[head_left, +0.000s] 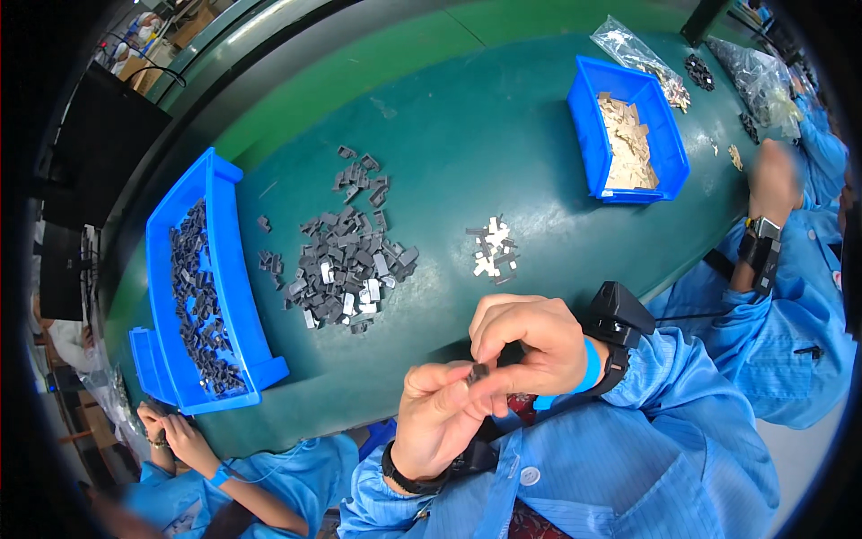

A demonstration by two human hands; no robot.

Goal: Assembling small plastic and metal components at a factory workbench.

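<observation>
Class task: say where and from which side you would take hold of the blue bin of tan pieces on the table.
Grip the blue bin by its long side walls, coming from above. It is open-topped and filled with tan pieces, so the rims are the only bare, firm edges. Its left wall faces open green table; a clear bag crowds the far end, so reaching in from the near end looks easier.

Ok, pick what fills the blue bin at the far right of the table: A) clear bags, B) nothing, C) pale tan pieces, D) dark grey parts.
C: the blue bin at the far right holds a heap of pale tan pieces, while the dark grey parts sit in the left bin.
</observation>
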